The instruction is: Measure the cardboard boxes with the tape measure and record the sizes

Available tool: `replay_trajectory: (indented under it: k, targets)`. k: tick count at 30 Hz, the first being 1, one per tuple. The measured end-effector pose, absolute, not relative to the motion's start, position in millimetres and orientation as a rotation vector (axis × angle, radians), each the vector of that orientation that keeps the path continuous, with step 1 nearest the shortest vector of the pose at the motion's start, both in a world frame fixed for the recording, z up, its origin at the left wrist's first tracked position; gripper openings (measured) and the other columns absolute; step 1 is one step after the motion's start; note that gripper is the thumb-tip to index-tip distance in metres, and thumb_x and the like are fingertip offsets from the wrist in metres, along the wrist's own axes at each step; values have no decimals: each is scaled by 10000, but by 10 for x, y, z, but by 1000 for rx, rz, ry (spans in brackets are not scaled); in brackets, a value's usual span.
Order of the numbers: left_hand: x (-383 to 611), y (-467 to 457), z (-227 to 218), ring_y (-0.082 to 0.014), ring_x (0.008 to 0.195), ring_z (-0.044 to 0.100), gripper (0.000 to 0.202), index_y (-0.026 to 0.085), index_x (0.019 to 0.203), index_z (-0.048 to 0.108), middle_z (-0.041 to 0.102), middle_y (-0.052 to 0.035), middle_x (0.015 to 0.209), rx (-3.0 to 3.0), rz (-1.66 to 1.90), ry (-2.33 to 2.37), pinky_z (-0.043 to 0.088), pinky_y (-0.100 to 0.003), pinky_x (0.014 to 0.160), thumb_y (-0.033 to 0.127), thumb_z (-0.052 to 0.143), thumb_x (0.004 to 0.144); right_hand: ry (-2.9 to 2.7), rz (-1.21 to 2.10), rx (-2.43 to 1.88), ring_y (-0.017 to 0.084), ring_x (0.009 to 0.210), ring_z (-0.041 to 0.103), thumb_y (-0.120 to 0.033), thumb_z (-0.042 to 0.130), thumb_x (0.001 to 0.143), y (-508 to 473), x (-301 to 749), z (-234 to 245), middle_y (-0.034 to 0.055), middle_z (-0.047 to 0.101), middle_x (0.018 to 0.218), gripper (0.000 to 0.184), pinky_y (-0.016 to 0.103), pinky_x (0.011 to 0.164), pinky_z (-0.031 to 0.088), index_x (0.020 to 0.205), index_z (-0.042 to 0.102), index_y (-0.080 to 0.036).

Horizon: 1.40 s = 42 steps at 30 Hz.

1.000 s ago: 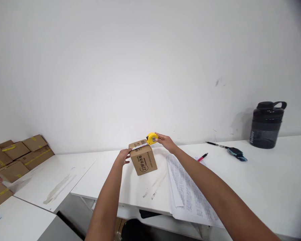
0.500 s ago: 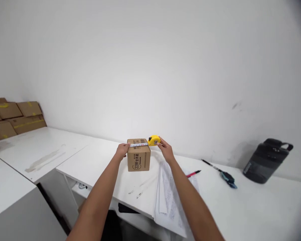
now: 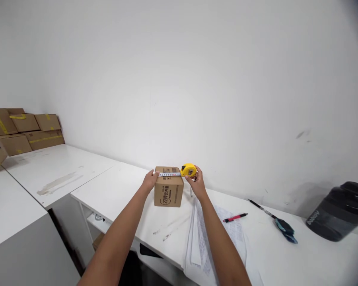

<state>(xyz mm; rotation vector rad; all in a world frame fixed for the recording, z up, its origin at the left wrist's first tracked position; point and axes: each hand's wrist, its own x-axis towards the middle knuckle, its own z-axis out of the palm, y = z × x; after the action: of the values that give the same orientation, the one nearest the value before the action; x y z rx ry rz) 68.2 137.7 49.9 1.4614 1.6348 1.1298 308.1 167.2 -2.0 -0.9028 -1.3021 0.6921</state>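
The tape blade [image 3: 170,174] is already pulled out and lies across the top of the carton [image 3: 168,195], which stands on the worktop [image 3: 153,222]. The left hand [image 3: 149,181] pinches its end at the carton's left edge — the right hand [image 3: 198,185] is clamped on the yellow case [image 3: 189,170]. Winding back seems not yet done.

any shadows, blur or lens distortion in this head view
Head view throughout: soft light; faint shadow beside the dark bottle, which leans near the right edge, probably lens distortion; right corners darken; tape measure numerals mostly readable, print on the papers unreadable.
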Motion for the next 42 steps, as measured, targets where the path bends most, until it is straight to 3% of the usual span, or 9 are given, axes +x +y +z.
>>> replay_trajectory:
  k: [3, 5, 8, 12, 19, 24, 29, 37, 42]
  targets:
    - [648, 1361, 549, -302, 1315, 472, 702, 144, 1484, 297, 441, -176, 1474, 1547, 1037, 1706, 425, -374, 984, 524, 440, 912, -1323, 694, -952, 200, 956, 602, -484, 710, 698, 1647, 3150, 28, 104, 582, 1242, 856, 367, 854, 495, 1430, 360, -210]
    - [636, 1347, 597, -329, 1334, 441, 733, 163, 1503, 251, 442, -181, 1472, 1610, 980, 1770, 399, -414, 1002, 533, 451, 902, -1341, 697, -964, 220, 994, 593, -477, 720, 685, 1612, 3163, 78, 108, 588, 1241, 829, 360, 820, 501, 1400, 409, -197]
    - [650, 1311, 678, -371, 1314, 434, 625, 214, 1431, 381, 504, -169, 1416, 1719, 918, 1882, 387, -468, 977, 516, 471, 891, -1368, 685, -953, 253, 1058, 571, -458, 723, 677, 1553, 3156, 152, 113, 598, 1226, 745, 337, 737, 504, 1326, 471, -193]
    - [712, 1223, 760, -325, 1177, 521, 323, 236, 1067, 621, 619, -112, 1225, 1916, 869, 1918, 415, -432, 907, 444, 421, 921, -1399, 602, -1007, 256, 1084, 561, -447, 727, 668, 1466, 3157, 219, 107, 584, 1240, 682, 342, 751, 482, 1254, 466, -213]
    - [747, 1183, 957, -290, 1133, 498, 253, 213, 919, 561, 604, -109, 1124, 2032, 880, 1813, 412, -426, 913, 412, 405, 936, -1711, 297, -1159, 219, 874, 613, -376, 651, 732, 1168, 3191, 515, 24, 663, 990, 379, 325, 727, 437, 1062, 513, -252]
    - [841, 1479, 1342, -198, 837, 617, 200, 219, 968, 588, 658, -41, 865, 1882, 735, 1563, 510, -343, 746, 381, 594, 853, -1891, 176, -1284, 191, 671, 606, -520, 599, 787, 761, 3087, 855, 4, 679, 829, 457, 269, 577, 382, 1141, 511, -246]
    - [1065, 1884, 1541, -153, 791, 644, 361, 214, 1154, 572, 674, -55, 905, 1722, 790, 1372, 552, -316, 755, 326, 668, 825, -1894, -55, -1264, 190, 692, 632, -436, 510, 866, 367, 2933, 1091, 16, 712, 943, 546, 270, 585, 367, 1382, 409, -289]
    - [1102, 2338, 1180, -169, 834, 654, 454, 180, 1278, 440, 683, -101, 989, 1637, 1093, 1472, 521, -319, 788, 346, 589, 882, -1889, 56, -1371, 191, 628, 600, -488, 503, 871, 163, 3087, 1232, -20, 691, 764, 380, 263, 545, 322, 1220, 533, -340]
    - [1104, 2337, 916, -191, 769, 657, 413, 191, 1182, 547, 705, -90, 975, 1764, 985, 1523, 508, -309, 729, 379, 635, 824, -2030, 53, -1485, 208, 635, 615, -495, 521, 863, 100, 2988, 1233, 22, 698, 766, 423, 264, 534, 277, 1235, 532, -293]
